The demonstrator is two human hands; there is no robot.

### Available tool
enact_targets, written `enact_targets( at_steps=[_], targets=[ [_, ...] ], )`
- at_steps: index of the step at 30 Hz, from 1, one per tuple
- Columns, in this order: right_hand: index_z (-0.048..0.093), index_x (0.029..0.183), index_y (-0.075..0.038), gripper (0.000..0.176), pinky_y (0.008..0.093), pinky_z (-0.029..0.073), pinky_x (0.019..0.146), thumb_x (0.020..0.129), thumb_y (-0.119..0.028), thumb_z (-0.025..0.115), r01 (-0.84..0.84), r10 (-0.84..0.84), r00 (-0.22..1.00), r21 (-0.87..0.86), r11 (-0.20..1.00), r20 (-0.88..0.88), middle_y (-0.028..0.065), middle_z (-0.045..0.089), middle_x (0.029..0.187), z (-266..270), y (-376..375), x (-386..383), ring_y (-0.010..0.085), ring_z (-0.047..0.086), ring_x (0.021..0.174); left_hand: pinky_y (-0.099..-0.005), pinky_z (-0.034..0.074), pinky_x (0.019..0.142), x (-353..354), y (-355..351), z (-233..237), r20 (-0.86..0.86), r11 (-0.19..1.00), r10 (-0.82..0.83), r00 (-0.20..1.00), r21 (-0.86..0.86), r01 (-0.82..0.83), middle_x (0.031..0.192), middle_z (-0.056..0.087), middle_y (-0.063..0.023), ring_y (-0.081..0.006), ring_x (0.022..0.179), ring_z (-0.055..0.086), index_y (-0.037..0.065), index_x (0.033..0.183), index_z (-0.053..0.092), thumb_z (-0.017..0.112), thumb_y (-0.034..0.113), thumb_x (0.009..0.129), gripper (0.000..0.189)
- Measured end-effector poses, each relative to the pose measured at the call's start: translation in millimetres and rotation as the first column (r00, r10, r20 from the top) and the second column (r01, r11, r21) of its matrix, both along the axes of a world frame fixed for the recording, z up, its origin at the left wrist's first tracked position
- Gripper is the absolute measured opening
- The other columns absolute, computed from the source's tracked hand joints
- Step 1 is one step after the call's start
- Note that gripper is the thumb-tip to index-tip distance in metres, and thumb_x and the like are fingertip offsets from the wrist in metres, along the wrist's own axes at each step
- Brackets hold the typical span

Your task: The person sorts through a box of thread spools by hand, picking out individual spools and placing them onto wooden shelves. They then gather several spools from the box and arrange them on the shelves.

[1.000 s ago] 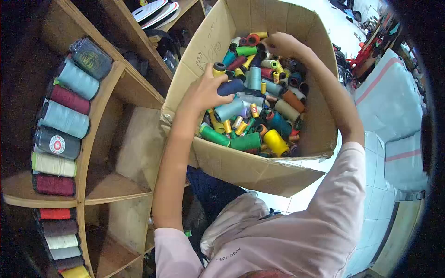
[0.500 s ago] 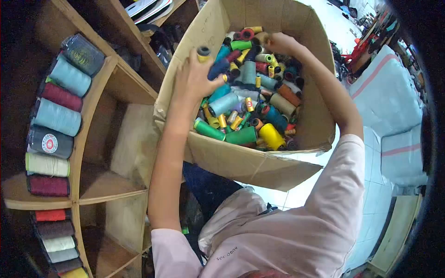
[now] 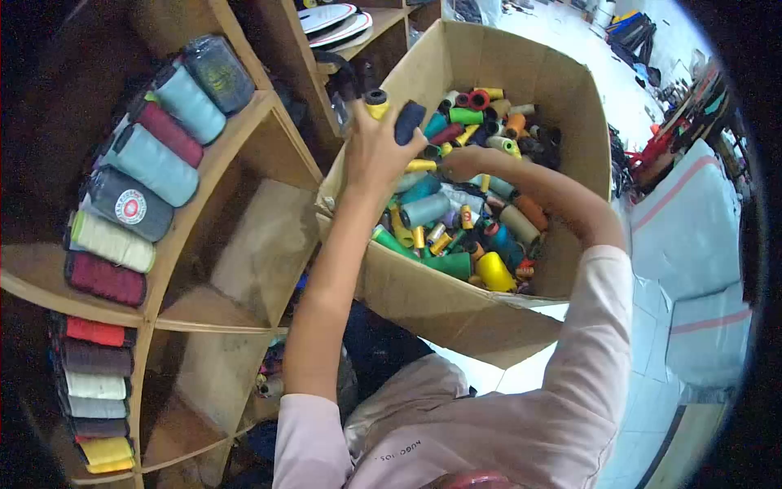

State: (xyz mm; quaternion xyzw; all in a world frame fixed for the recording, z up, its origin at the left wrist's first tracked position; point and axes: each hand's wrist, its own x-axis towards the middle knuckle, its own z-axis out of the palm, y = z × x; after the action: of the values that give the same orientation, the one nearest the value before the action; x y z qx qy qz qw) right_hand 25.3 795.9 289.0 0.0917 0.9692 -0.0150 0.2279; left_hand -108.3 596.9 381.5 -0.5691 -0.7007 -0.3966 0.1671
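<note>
My left hand (image 3: pixel 377 155) is over the left side of a cardboard box (image 3: pixel 533 59), its fingers around a yellow spool (image 3: pixel 378 108) with a dark end. A navy thread spool (image 3: pixel 410 122) is also in its grasp, beside the thumb. Lower, my right hand (image 3: pixel 466 165) reaches into the box with fingers bent together; its fingertips are partly hidden. Between the two hands lies a small yellow spool (image 3: pixel 421 165). Many thread spools fill the box around them, among them a light blue one (image 3: pixel 425 210), a green one (image 3: pixel 448 265) and a bright yellow one (image 3: pixel 494 272).
On the left, a wooden shelf (image 3: pixel 208 175) holds rows of spools, including a light blue one (image 3: pixel 152 165) and a maroon one (image 3: pixel 106 278). White discs (image 3: pixel 342 28) rest on a shelf behind. Wrapped white bundles (image 3: pixel 680 224) stand at the right.
My right hand has moved from the far part of the box toward my left hand. The view has shifted, with the box now lower and farther right. My left hand still holds the yellow spool.
</note>
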Motion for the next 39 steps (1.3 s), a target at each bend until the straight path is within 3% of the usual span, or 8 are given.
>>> enact_targets(
  at_steps=[3,5,8,20,27,33,37,39],
  targets=[
    [0.069,0.107,-0.001,0.033,0.0459,0.054,0.081,0.078,-0.015,0.060,0.185,-0.172,0.959,0.040,0.982,-0.224,0.0198,0.071,0.102,-55.8,25.5,-51.1,0.0347,0.069,0.091,-0.0494,0.054,0.080,-1.6,1.2,-4.4,-0.019,1.000,-0.004,1.000,0.005,0.004,0.119,0.044,-0.0253,-0.0444,0.094,0.063,0.006,0.116,0.065,0.072,0.038,0.075,0.052],
    [0.066,0.114,-0.004,0.039,0.0457,0.051,0.087,0.078,-0.017,0.063,-0.037,0.033,0.939,-0.005,0.999,-0.344,0.0180,0.069,0.109,-127.5,48.7,-87.9,0.0323,0.066,0.101,-0.0493,0.055,0.080,-0.3,0.1,-1.6,-0.011,1.000,0.004,1.000,0.002,-0.004,0.119,0.044,-0.0248,-0.0440,0.093,0.063,0.007,0.116,0.065,0.072,0.037,0.075,0.052],
    [0.053,0.137,-0.017,0.071,0.0470,0.041,0.102,0.072,-0.033,0.076,0.110,-0.151,0.970,-0.213,0.971,-0.190,0.0108,0.060,0.133,-101.3,14.9,-93.8,0.0283,0.050,0.129,-0.0493,0.055,0.081,-1.5,-3.3,2.6,0.027,0.998,-0.062,0.998,-0.026,0.063,0.120,0.044,-0.0241,-0.0442,0.094,0.063,0.006,0.115,0.066,0.072,0.038,0.075,0.052],
    [0.048,0.142,-0.018,0.089,0.0485,0.046,0.097,0.062,-0.032,0.086,-0.072,0.005,0.896,-0.134,0.988,-0.444,0.0156,0.064,0.124,-123.3,33.1,-76.9,0.0353,0.059,0.117,-0.0502,0.049,0.093,0.1,-6.2,7.8,0.096,0.994,-0.107,0.990,0.004,0.107,0.124,0.040,-0.0274,-0.0485,0.106,0.056,0.002,0.109,0.064,0.071,0.034,0.074,0.048],
    [0.046,0.134,-0.001,0.095,0.0466,0.052,0.087,0.059,-0.046,0.084,0.264,-0.301,0.925,-0.176,0.948,-0.233,0.0231,0.067,0.110,-0.9,-7.0,-11.6,0.0373,0.065,0.105,-0.0522,0.050,0.089,-1.1,-10.8,14.5,0.059,0.981,-0.169,0.984,0.107,0.162,0.124,0.040,-0.0274,-0.0480,0.106,0.056,0.000,0.102,0.063,0.072,0.031,0.072,0.044],
    [0.044,0.134,0.005,0.097,0.0414,0.051,0.090,0.060,-0.043,0.084,0.308,-0.455,0.700,-0.341,0.888,-0.551,0.0247,0.065,0.112,109.1,-56.3,37.2,0.0340,0.065,0.105,-0.0493,0.043,0.099,15.8,-20.6,37.0,0.130,0.917,-0.247,0.960,0.352,0.188,0.123,0.039,-0.0316,-0.0498,0.119,0.047,-0.002,0.117,0.059,0.071,0.033,0.075,0.056],
    [0.037,0.139,0.005,0.087,0.0350,0.052,0.086,0.072,-0.034,0.077,0.111,-0.825,0.390,-0.869,0.482,-0.408,0.0191,0.061,0.111,182.9,-128.1,55.6,0.0266,0.064,0.098,-0.0431,0.038,0.102,29.4,-54.3,33.8,0.281,0.885,-0.292,0.914,0.441,0.147,0.128,0.041,-0.0307,-0.0404,0.115,0.050,-0.001,0.129,0.050,0.059,0.035,0.089,0.055],
    [0.035,0.143,0.003,0.088,0.0374,0.050,0.090,0.074,-0.034,0.075,-0.025,-0.826,0.348,-0.885,0.464,-0.443,0.0183,0.060,0.114,195.1,-152.6,63.0,0.0270,0.063,0.102,-0.0376,0.039,0.099,41.9,-99.1,49.5,0.593,0.738,-0.670,0.446,0.596,0.317,0.125,0.048,-0.0206,-0.0292,0.112,0.051,0.000,0.130,0.050,0.053,0.036,0.092,0.052]
  ],
)
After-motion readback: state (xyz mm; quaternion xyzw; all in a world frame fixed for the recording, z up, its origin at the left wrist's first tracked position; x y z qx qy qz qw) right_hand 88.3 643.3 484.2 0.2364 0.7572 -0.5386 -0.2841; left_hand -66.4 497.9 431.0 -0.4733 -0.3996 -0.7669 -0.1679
